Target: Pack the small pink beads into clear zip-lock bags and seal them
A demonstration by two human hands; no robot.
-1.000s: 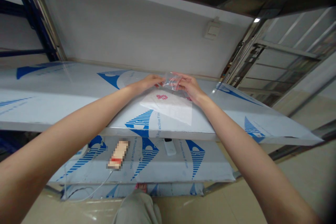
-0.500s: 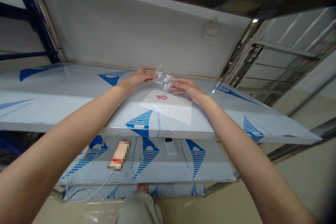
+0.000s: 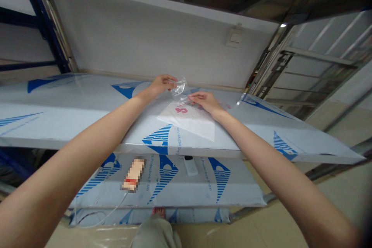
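My left hand pinches the top of a small transparent zip bag between thumb and fingers, holding it just above the steel shelf top. My right hand lies with fingers extended, its fingertips at the bag's lower edge, over a flat translucent sheet with a pink print. What the bag contains is too crumpled to make out.
The shelf has blue-printed protective film. Tiny pink bits lie to the right of my right hand. A lower shelf holds a pixelated object, a white device and a white cable. A wall rises behind.
Both hands held the bag a second ago. My right hand has since slid down and away from its upper part, while my left hand keeps the bag.
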